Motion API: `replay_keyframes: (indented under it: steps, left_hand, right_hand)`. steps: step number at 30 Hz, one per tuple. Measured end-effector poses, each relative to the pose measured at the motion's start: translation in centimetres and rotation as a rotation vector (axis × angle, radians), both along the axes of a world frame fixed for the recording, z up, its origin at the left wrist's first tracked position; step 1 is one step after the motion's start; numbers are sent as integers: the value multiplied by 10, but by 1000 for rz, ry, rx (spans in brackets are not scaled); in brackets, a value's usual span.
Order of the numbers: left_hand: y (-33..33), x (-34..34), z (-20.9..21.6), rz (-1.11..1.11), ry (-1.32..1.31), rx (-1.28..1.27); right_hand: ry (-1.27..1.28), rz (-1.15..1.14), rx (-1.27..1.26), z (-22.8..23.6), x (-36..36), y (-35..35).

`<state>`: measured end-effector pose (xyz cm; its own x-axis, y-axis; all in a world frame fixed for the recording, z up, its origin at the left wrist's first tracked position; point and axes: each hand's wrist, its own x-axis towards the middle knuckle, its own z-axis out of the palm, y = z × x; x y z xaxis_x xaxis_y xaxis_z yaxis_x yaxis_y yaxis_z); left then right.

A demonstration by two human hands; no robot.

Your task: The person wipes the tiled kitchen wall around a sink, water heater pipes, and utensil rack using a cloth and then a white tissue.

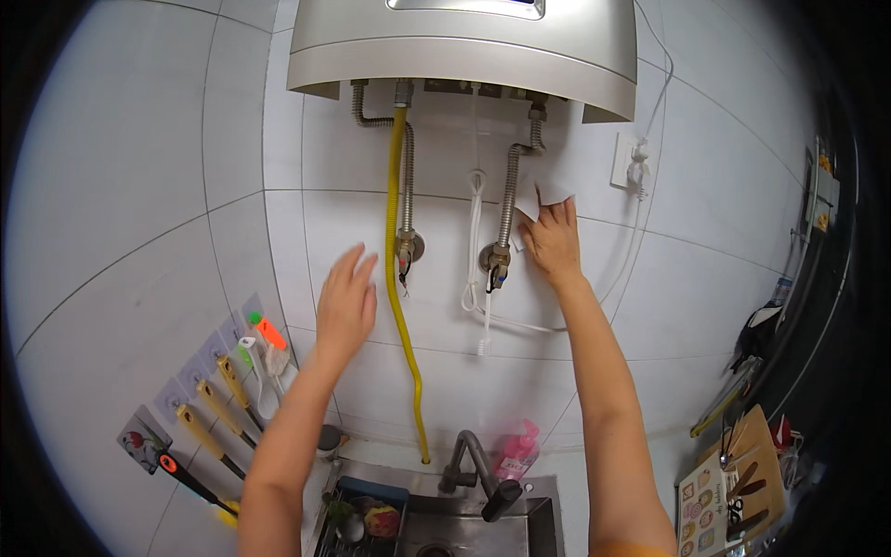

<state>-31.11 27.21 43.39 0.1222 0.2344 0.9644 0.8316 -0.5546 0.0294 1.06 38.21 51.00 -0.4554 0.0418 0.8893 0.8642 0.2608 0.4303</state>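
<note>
My right hand [555, 243] is up at the tiled wall, its fingers bent over a thin white cloth or paper wipe [525, 215] pressed against the tiles. It is just right of a braided metal pipe [510, 190] with a valve [498, 269] at its lower end. My left hand [347, 304] holds nothing; its fingers are stretched out beside the yellow corrugated hose [392, 232], apart from it. A silver water heater [459, 58] hangs above both hands.
A white cord [474, 232] hangs between the pipes, and a small white brush [484, 345] dangles below the valve. Below are a sink [529, 534], a dark faucet [478, 469] and a pink pump bottle [518, 453]. Utensils [213, 408] hang left; a plugged socket [633, 162] is right.
</note>
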Motion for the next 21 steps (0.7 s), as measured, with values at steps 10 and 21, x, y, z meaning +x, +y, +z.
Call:
replay_keyframes:
  steps: [10,21]
  left_hand:
    - [63,-30,38,290,273,-66]
    - [78,-28,24,324,242,-33]
  right_hand:
    - [-319,-39,-167,46,-17,-7]
    - [-184,43,26,66,-71,2]
